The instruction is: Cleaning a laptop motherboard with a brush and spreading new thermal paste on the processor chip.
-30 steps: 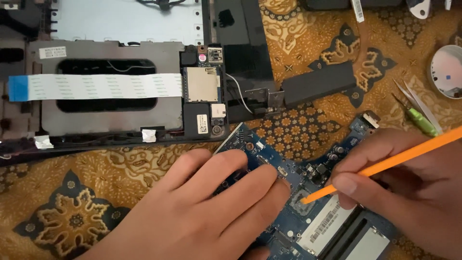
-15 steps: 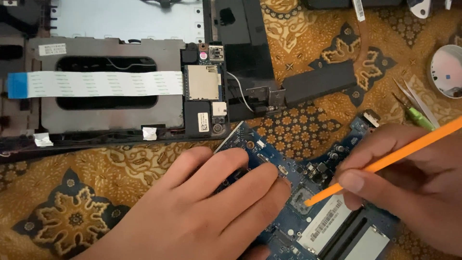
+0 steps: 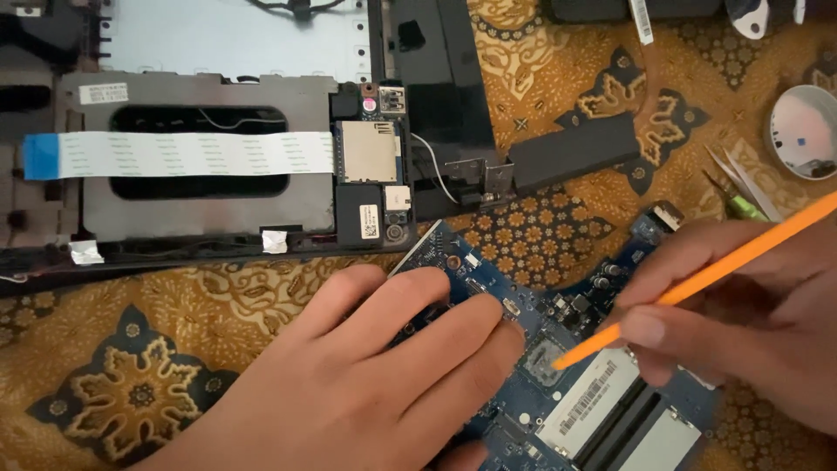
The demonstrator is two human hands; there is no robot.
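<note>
A blue circuit board (image 3: 488, 279) lies on a patterned gold and black cloth at the lower middle. My left hand (image 3: 366, 375) lies flat on the board's left part, fingers together, pressing it down. My right hand (image 3: 750, 314) grips a thin orange stick (image 3: 697, 283) like a pen. The stick's tip rests on a small grey chip (image 3: 545, 359) in the middle of the board. Two silver memory slots (image 3: 610, 410) sit at the board's lower right.
An opened laptop base (image 3: 200, 187) with a white ribbon cable (image 3: 174, 154) fills the upper left. A black hinge bar (image 3: 571, 148) lies beside it. Tweezers and a green tool (image 3: 741, 187) lie at the right, near a round metal dish (image 3: 802, 131).
The view has shifted slightly. My right hand has drawn the stick's tip a little along the chip. My left hand stays on the board.
</note>
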